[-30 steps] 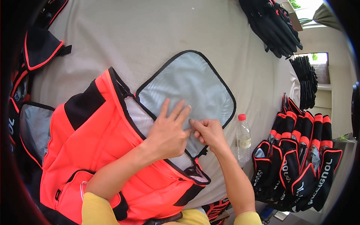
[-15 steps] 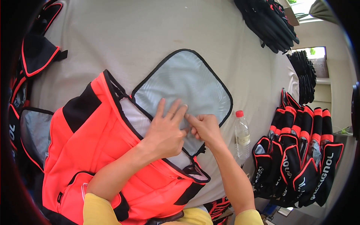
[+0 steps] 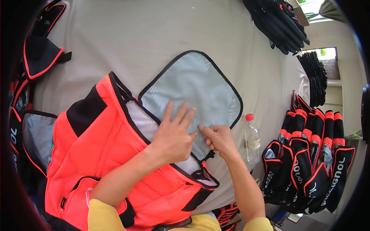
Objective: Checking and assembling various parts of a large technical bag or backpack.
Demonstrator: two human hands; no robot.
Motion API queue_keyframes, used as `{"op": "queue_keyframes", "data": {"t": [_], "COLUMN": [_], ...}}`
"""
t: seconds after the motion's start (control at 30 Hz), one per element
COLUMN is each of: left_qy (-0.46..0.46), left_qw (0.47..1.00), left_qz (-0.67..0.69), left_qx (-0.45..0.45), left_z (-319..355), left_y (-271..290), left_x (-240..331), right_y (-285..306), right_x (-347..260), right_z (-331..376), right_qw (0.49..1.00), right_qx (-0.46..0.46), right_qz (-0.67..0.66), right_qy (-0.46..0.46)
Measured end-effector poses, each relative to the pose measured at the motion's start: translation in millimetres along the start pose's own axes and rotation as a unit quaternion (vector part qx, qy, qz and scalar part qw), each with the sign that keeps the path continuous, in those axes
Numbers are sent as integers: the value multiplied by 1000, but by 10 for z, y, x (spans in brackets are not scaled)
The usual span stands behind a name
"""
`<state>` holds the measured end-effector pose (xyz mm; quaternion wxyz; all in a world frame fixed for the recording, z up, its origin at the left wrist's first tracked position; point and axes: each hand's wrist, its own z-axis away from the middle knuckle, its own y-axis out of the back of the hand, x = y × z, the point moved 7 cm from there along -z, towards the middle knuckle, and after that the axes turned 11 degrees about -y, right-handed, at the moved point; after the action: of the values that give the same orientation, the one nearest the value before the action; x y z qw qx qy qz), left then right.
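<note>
We have the beige cloth-covered table (image 3: 115, 42) under everything, broad enough for the coral-and-black backpack (image 3: 92, 142) to lie slantwise before us, its mouth facing away from our body, probably so that we can reach across it to the lid. To the right of the backpack, black bags with coral trim (image 3: 316, 184) are bunched together, apparently grouped to leave us elbow room. Just beyond the backpack's mouth, its lid flap (image 3: 192, 81) is spread lining-side up, which bares the grey inner face. Our left hand (image 3: 173, 134) lies over the flap's edge nearest the backpack, fingers extended and spread, seemingly to hold the lining flat. Our right hand (image 3: 219, 140) is curled beside it, thumb meeting forefinger against the lining; we cannot tell whether anything is pinched between them. Right of the backpack's mouth, a clear plastic bottle (image 3: 252, 144) with a red cap stands near our right forearm, clear of the flap.
</note>
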<state>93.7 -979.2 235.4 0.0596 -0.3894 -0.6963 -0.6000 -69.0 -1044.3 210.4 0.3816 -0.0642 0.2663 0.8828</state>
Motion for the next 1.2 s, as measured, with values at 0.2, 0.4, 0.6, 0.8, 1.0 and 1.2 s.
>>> {"op": "queue_keyframes", "data": {"t": [0.2, 0.4, 0.6, 0.8, 1.0, 1.2], "left_qy": [-5, -8, -4, -5, -11, -4], "left_qw": [1000, 1000, 1000, 1000, 1000, 1000], "left_qz": [6, 11, 8, 12, 6, 6], "left_qx": [-4, -11, 0, -10, -7, -17], "left_z": [42, -7, -3, -7, -24, -18], "left_y": [5, 13, 12, 16, 9, 18], "left_x": [-23, 19, -1, 15, 9, 18], "right_y": [-76, -109, 19, 13, -105, -53], "right_x": [66, -114, 78, 156, -84, -9], "right_z": [-28, -49, 40, 7, -54, 16], "right_qw": [1000, 998, 1000, 999, 997, 999], "right_qx": [-4, 4, 16, 1, -2, 1], "right_qz": [-11, -42, 3, -16, -35, -22], "right_qy": [20, 41, 21, 34, 69, 32]}}
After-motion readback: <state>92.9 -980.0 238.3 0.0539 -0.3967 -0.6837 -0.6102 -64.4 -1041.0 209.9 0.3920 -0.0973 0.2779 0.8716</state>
